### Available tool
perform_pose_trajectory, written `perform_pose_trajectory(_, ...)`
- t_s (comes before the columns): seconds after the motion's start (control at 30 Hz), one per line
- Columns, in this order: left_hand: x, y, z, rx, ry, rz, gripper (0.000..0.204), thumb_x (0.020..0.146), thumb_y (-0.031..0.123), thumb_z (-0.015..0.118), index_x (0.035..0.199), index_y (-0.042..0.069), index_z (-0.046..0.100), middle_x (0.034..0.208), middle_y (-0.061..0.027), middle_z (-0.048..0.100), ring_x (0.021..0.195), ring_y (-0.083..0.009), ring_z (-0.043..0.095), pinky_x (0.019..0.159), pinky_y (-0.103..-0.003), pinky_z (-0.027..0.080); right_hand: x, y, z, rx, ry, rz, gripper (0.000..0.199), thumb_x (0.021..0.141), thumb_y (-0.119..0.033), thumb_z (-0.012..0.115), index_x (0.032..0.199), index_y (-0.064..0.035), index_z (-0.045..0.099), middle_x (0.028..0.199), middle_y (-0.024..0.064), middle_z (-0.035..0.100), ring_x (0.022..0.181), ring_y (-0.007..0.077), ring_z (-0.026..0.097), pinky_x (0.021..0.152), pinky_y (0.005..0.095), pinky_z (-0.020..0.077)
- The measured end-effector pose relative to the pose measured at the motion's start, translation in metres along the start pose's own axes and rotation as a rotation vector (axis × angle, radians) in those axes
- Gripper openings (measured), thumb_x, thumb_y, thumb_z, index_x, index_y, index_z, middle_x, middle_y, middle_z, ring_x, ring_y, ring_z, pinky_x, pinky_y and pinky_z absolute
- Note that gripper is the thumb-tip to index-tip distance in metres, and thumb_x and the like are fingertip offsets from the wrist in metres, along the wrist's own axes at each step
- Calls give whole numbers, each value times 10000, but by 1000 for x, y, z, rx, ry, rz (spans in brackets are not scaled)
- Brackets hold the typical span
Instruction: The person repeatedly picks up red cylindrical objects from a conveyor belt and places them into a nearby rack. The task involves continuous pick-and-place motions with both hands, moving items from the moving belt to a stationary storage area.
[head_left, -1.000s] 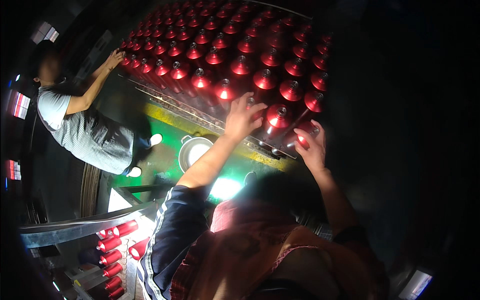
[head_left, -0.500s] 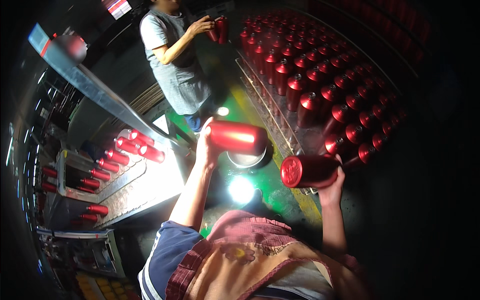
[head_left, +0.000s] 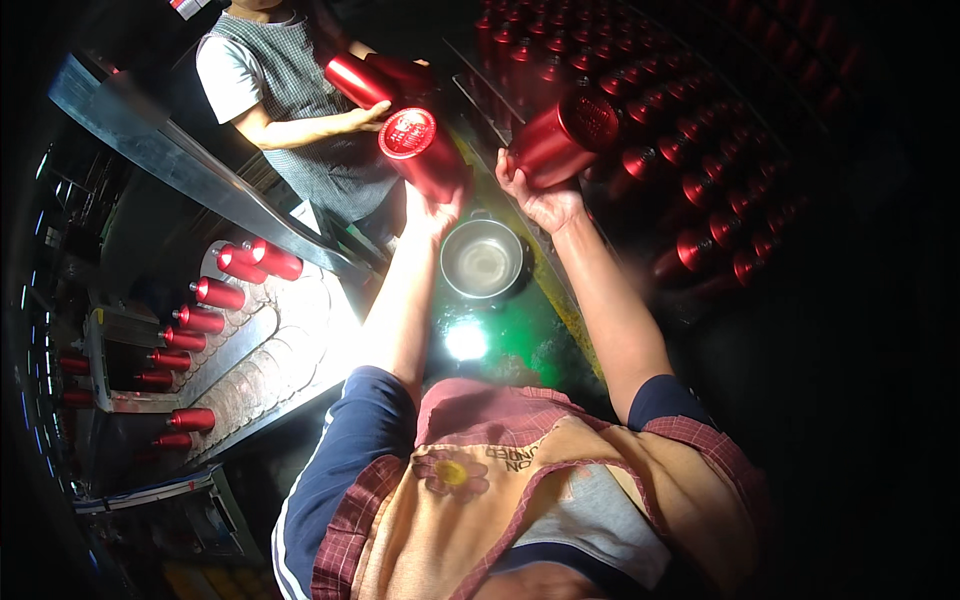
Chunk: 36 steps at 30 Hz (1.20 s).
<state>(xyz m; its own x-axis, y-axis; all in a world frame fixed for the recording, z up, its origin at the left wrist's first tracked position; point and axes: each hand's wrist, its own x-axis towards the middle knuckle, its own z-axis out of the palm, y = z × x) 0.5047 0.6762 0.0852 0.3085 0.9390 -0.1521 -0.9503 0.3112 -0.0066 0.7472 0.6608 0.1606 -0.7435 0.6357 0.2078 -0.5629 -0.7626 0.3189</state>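
My left hand is closed round the neck end of a shiny red metal bottle, whose round embossed base faces up. In my right hand is a second red metal bottle, tilted with its base up and to the right. Both arms reach forward, and the bottles are held up apart from each other. Just beyond the left bottle, a co-worker's hand holds another red bottle; a darker one lies beside it in the co-worker's other hand.
Rows of upright red bottles stand at the right. To the left, a lit conveyor carries several red bottles on their sides. A slanting metal beam crosses above it. A round metal pan sits low between my arms on the green floor.
Both my hands have moved forward, and the bottles have turned so their bases point up and away. The co-worker has come closer on the left with bottles held lower.
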Motion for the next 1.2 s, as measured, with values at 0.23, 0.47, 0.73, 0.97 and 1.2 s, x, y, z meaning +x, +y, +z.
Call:
perform_pose_trajectory(0.23, -55, -33, -4, -312, -282, -435, 447, 967, 363, 555, 1243, 12, 568, 1202, -248, 603, 1135, -412, 589, 870, -500, 578, -50, 14, -16, -135, -1, -64, 502, 979, -303, 502, 1379, -3, 461, 1418, 230, 424, 1281, 450, 417, 909, 628, 530)
perform_pose_trajectory(0.47, -278, -55, -86, 116, 290, 150, 447, 999, 440, 491, 1100, 28, 631, 978, -133, 703, 823, -246, 707, 748, -408, 602, -210, 15, -104, -187, 460, 27, 566, 966, -502, 507, 1434, -186, 469, 1441, 267, 413, 1302, 475, 412, 958, 610, 487)
perform_pose_trajectory(0.73, -538, -73, -127, 93, 837, 793, 571, 958, 585, 485, 1227, 92, 583, 1202, -148, 652, 1114, -316, 634, 938, -511, 537, -180, 104, -142, -913, 896, 53, 453, 948, -421, 498, 1290, -132, 563, 1242, 74, 620, 1122, 259, 602, 963, 442, 512)
perform_pose_trajectory(0.97, -578, 75, -114, 1062, 1172, 1313, 261, 902, 179, 709, 1137, 65, 710, 1066, -33, 671, 953, -143, 619, 907, -266, 475, 11, 240, -135, -1551, 482, 26, 492, 931, -182, 589, 1388, -37, 480, 1169, 93, 603, 1048, 196, 604, 960, 342, 483)
perform_pose_trajectory(1.2, -512, 229, -98, 1966, 1218, 1240, 378, 737, 251, 807, 1109, 281, 747, 1367, -30, 542, 1171, -297, 500, 1002, -385, 459, 142, 398, -231, -2736, -351, -286, 401, 730, -173, 786, 1125, -208, 726, 1303, 202, 486, 1230, 375, 484, 1037, 426, 413)
